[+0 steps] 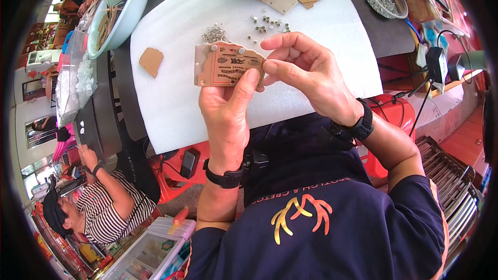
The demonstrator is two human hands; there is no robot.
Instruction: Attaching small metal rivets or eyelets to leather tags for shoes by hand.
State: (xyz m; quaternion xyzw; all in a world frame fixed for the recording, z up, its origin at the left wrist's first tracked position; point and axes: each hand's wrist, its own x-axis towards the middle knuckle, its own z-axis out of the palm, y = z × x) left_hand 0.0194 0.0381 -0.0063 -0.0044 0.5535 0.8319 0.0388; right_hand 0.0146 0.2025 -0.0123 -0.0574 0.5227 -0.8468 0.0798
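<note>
Navy shirt sleeves and black wristwatches fill the six o'clock foreground; above them the left hand (226,111) is clamped on a brown printed leather tag backed by clear plastic (226,66), thumb pressed on its lower right corner, held at picture centre over the white foam-covered worktop (171,98); at three o'clock of the tag the right hand (306,72) pinches its right edge, fingertips together; loose small silver rivets (215,35) lie on the worktop at twelve o'clock of the tag.

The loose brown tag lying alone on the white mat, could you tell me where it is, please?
In the head view, the brown tag lies near the white mat's left edge, left of the left hand.
</note>
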